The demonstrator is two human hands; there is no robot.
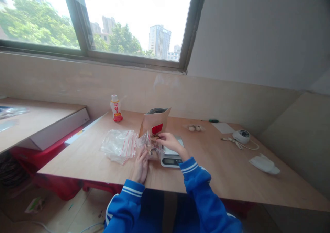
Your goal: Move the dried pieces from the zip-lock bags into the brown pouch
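My left hand is closed on the edge of a clear zip bag, which has some brown and dark pieces in or behind it. My right hand reaches over from the right, fingers pinched on a small brown dried piece at the bag's mouth. What kind of piece it is I cannot make out. Just behind both hands an open kraft paper pouch with a red label stands upright. A digital kitchen scale lies partly hidden under my right hand and wrist.
Left of my hands lies a pile of clear zip bags. A white and red bottle stands near the wall. To the right are a small bag of pale round things, white paper, a white corded device and a white crumpled bag.
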